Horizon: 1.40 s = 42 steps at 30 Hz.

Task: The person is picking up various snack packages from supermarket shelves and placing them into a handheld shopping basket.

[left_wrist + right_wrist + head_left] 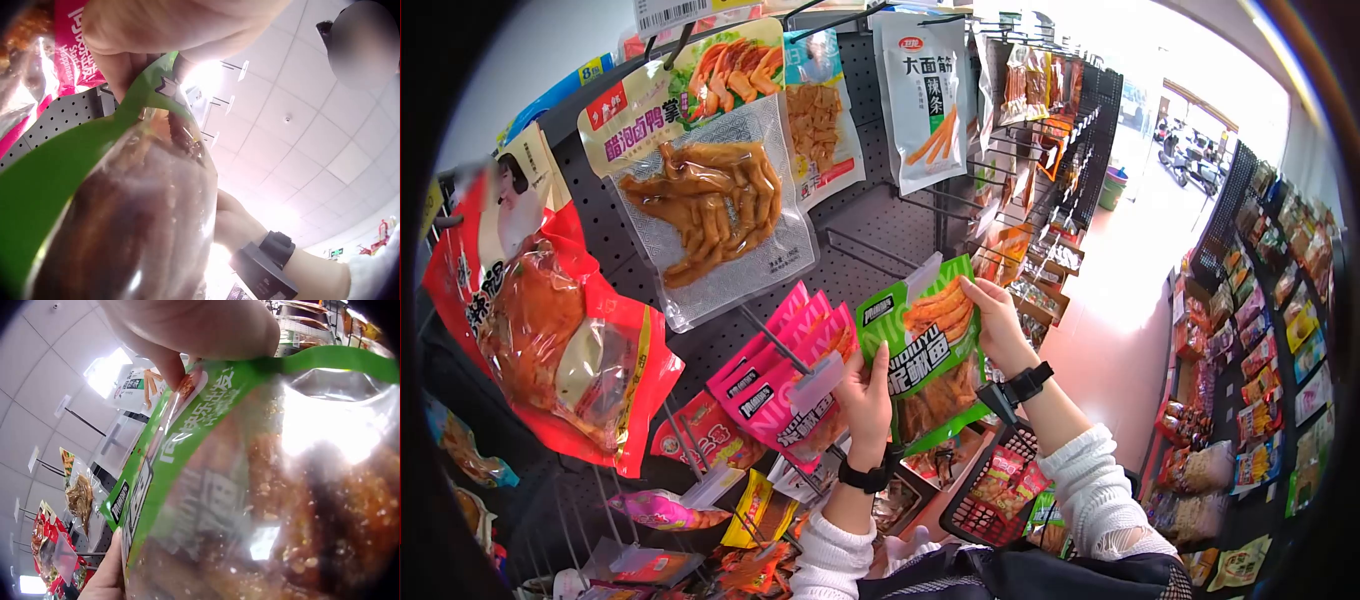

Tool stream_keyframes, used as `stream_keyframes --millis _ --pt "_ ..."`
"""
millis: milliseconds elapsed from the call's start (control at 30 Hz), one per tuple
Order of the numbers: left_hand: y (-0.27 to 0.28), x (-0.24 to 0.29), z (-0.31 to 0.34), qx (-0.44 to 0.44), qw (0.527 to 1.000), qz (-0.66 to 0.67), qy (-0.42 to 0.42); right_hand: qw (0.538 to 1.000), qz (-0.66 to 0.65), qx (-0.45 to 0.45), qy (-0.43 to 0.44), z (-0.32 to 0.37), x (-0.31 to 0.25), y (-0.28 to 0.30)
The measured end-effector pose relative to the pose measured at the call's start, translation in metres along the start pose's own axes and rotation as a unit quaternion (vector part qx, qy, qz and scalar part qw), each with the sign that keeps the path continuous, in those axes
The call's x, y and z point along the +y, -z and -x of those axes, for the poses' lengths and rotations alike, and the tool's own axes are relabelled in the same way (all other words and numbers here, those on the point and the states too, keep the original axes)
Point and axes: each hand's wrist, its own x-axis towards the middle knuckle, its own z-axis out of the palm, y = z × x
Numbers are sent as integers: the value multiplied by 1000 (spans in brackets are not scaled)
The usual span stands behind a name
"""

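A green snack bag [930,350] with a clear window showing brown strips is held up in front of the shelf rack. My left hand [867,398] grips its left edge, thumb on the printed front. At the upper right corner, my right hand [1000,322] pinches the bag between thumb and fingers. The right wrist view shows the clear window of the green bag [206,506] close up. Just left of my left hand hang several pink snack bags [785,375] of similar print on a hook with a plastic tag.
A large vacuum pack of duck feet [710,210] and a red meat bag [550,320] hang at the left. Below my hands stands a dark shopping basket [990,505] with red packets. The aisle floor [1115,320] runs between racks toward a bright doorway.
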Motion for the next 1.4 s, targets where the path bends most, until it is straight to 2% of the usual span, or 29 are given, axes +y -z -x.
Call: stream_keyframes --millis 167,533,600,633,733,1000,1033,1067,1133,1167,1200,1267,1333,1400 --pt "0 0 4 36 999 12 -2 999 12 -39 -12 -9 3 -5" --pt "-4 2 11 33 999 -7 -24 1000 -3 -5 16 -2 -4 -9" --pt "-5 3 13 9 999 -28 -39 1000 1 -9 22 -3 -1 -3" --pt "-2 3 14 1 1000 -25 -19 1000 0 -7 13 -3 3 -2" --pt "-2 -8 11 6 1000 -8 -12 1000 -1 -1 11 -9 6 -1" --pt "-4 -18 14 35 995 -86 -39 1000 -8 7 10 -18 12 1" --pt "0 -20 15 8 998 -58 17 1000 -14 14 7 -21 16 -2" --pt "0 -21 14 8 998 -57 20 1000 -12 16 5 -26 20 -6" --pt "-4 -22 15 34 988 -148 -32 1000 -8 2 8 -35 26 -13" --pt "0 -21 14 -14 985 -170 -9 1000 -7 -5 8 -40 29 -15" --pt "-1 -21 15 -14 985 -171 -6 1000 -8 -4 6 -45 31 -17" --pt "-4 -23 17 28 971 -229 -70 999 5 -24 30 -52 35 -18" --pt "2 -23 17 2 975 -218 -45 999 6 -36 35 -52 36 -22" --pt "1 -22 19 -4 963 -260 -74 997 4 -51 59 -59 37 -32"
